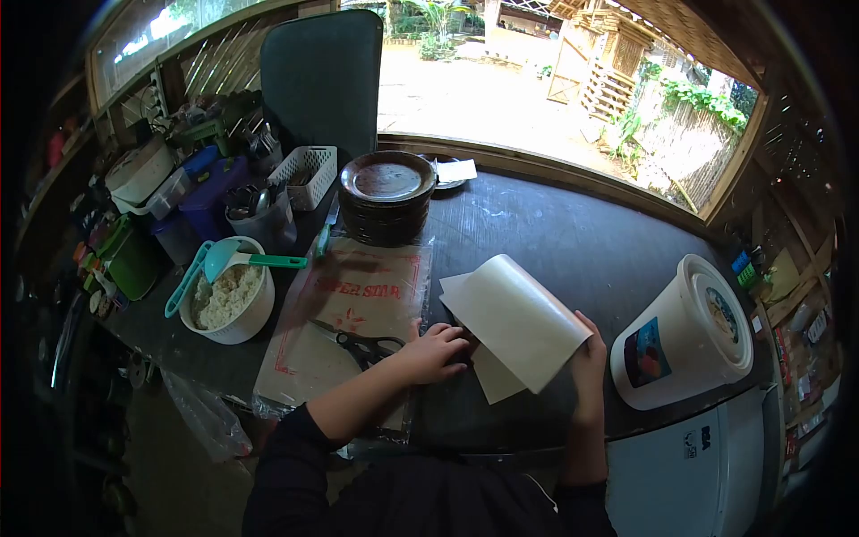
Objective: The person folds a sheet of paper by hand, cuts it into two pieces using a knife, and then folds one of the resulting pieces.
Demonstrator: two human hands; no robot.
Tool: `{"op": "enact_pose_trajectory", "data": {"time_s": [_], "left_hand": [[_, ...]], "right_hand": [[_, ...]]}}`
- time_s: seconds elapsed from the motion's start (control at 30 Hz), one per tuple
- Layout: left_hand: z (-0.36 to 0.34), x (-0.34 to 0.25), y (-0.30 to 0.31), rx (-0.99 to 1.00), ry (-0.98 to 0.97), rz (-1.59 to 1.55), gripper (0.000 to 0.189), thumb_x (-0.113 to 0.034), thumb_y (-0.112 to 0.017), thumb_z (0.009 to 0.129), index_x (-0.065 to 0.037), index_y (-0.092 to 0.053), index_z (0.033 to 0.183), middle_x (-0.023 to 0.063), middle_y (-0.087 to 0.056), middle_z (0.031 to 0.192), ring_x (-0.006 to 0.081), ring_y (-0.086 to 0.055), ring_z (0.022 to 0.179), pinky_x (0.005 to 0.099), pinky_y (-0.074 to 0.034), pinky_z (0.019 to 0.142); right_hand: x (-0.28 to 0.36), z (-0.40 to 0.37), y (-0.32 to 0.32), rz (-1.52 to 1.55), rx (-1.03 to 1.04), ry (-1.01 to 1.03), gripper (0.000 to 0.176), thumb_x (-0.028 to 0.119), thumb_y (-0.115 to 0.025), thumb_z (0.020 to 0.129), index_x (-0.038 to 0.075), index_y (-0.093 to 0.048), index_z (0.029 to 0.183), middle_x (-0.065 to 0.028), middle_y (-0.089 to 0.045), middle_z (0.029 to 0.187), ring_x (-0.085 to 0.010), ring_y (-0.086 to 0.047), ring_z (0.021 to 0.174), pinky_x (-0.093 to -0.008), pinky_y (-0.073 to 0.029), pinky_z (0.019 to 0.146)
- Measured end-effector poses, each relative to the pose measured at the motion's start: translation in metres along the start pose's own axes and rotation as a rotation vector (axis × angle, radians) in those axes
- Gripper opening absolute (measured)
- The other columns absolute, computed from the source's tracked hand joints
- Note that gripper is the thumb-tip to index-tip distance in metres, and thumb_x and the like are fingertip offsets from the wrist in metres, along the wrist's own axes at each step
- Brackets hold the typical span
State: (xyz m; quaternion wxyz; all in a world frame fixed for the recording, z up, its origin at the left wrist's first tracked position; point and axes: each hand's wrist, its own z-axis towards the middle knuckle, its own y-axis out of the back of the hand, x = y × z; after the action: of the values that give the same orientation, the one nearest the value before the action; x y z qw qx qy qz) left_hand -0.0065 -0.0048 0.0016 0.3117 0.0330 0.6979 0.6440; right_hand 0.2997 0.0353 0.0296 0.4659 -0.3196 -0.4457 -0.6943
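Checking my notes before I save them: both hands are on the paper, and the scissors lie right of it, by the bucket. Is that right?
Not quite. The head view shows the scissors lying left of the paper, on the pack by the left hand, not by the bucket. Both hands, the right hand too, are on the paper.

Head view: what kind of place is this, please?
Likely a simple food stall or outdoor kitchen counter: a bowl of cooked rice with a scoop, a stack of brown plates, and a paper sheet being folded.
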Motion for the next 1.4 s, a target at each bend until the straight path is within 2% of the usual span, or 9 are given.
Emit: {"op": "enact_pose_trajectory", "data": {"time_s": [0.17, 0.4, 0.6, 0.83, 0.9, 1.0, 1.23, 1.3, 1.4], "left_hand": [[0.003, 0.005, 0.004, 0.000, 0.044, 0.014, 0.052, -0.041, -0.057, 0.088, -0.013, -0.047, 0.130, 0.0091, -0.042, 0.140, 0.0267, -0.033, 0.134, 0.0698, -0.015, 0.099], [0.007, 0.011, -0.002, -0.057, 0.062, -0.038, 0.041, -0.032, -0.048, 0.092, -0.013, -0.047, 0.128, 0.0086, -0.045, 0.136, 0.0266, -0.036, 0.130, 0.0685, -0.017, 0.100], [0.009, 0.011, 0.014, -0.162, 0.256, -0.287, 0.040, -0.033, -0.045, 0.093, -0.012, -0.048, 0.127, 0.0083, -0.064, 0.109, 0.0251, -0.055, 0.110, 0.0627, -0.017, 0.099], [0.004, 0.000, 0.006, -0.227, 0.138, 0.008, 0.056, -0.043, -0.055, 0.088, -0.012, -0.044, 0.133, 0.0076, -0.060, 0.118, 0.0232, -0.052, 0.113, 0.0634, -0.016, 0.099], [0.006, -0.003, 0.004, -0.101, 0.127, -0.025, 0.059, -0.048, -0.057, 0.086, -0.014, -0.046, 0.133, 0.0053, -0.054, 0.128, 0.0241, -0.046, 0.122, 0.0636, -0.016, 0.101], [0.006, -0.004, -0.002, -0.088, 0.116, 0.066, 0.059, -0.047, -0.057, 0.086, -0.014, -0.047, 0.133, 0.0049, -0.049, 0.135, 0.0229, -0.042, 0.125, 0.0651, -0.016, 0.100], [0.009, 0.003, -0.015, -0.155, 0.159, 0.021, 0.064, -0.048, -0.055, 0.087, -0.015, -0.039, 0.139, 0.0062, -0.044, 0.140, 0.0227, -0.037, 0.131, 0.0674, -0.014, 0.100], [0.009, 0.005, -0.015, -0.149, 0.124, 0.053, 0.069, -0.048, -0.055, 0.085, -0.013, -0.036, 0.141, 0.0068, -0.044, 0.140, 0.0230, -0.037, 0.131, 0.0684, -0.012, 0.100], [0.006, 0.005, -0.009, -0.130, 0.093, 0.058, 0.063, -0.050, -0.054, 0.086, -0.016, -0.042, 0.138, 0.0084, -0.042, 0.141, 0.0247, -0.036, 0.131, 0.0686, -0.011, 0.100]], "right_hand": [[0.006, -0.021, 0.001, -0.353, 0.177, 0.338, 0.049, -0.014, -0.042, 0.079, 0.006, -0.061, 0.119, -0.0237, -0.058, 0.120, -0.0338, -0.060, 0.108, -0.0338, -0.045, 0.093], [0.017, -0.077, 0.005, -0.179, 0.247, 0.123, 0.056, -0.018, -0.035, 0.071, 0.000, -0.062, 0.117, -0.0258, -0.053, 0.126, -0.0347, -0.055, 0.116, -0.0345, -0.041, 0.099], [0.040, -0.101, 0.015, -0.182, 0.315, -0.011, 0.053, -0.009, -0.041, 0.072, -0.003, -0.056, 0.123, -0.0252, -0.048, 0.132, -0.0332, -0.049, 0.123, -0.0353, -0.039, 0.101], [0.025, -0.086, 0.021, -0.282, 0.368, 0.012, 0.048, 0.002, -0.055, 0.077, -0.004, -0.053, 0.125, -0.0255, -0.050, 0.129, -0.0339, -0.051, 0.121, -0.0370, -0.041, 0.099], [0.022, -0.074, 0.014, -0.164, 0.288, -0.167, 0.054, 0.009, -0.065, 0.079, -0.004, -0.049, 0.130, -0.0244, -0.053, 0.126, -0.0318, -0.054, 0.116, -0.0362, -0.042, 0.097], [-0.004, -0.064, 0.010, -0.107, 0.301, -0.150, 0.061, 0.014, -0.069, 0.080, -0.005, -0.044, 0.133, -0.0231, -0.056, 0.122, -0.0297, -0.057, 0.113, -0.0355, -0.043, 0.096], [0.002, -0.071, 0.006, -0.026, 0.315, -0.237, 0.065, 0.010, -0.069, 0.078, -0.005, -0.041, 0.135, -0.0233, -0.056, 0.119, -0.0300, -0.057, 0.111, -0.0360, -0.042, 0.096], [0.019, -0.070, 0.003, -0.331, 0.359, -0.086, 0.069, 0.008, -0.068, 0.079, -0.002, -0.036, 0.139, -0.0231, -0.046, 0.130, -0.0282, -0.050, 0.119, -0.0353, -0.039, 0.100], [0.026, -0.078, -0.012, -0.383, 0.298, -0.132, 0.071, 0.012, -0.070, 0.076, 0.004, -0.039, 0.139, -0.0239, -0.035, 0.136, -0.0348, -0.043, 0.123, -0.0380, -0.038, 0.100]]}}
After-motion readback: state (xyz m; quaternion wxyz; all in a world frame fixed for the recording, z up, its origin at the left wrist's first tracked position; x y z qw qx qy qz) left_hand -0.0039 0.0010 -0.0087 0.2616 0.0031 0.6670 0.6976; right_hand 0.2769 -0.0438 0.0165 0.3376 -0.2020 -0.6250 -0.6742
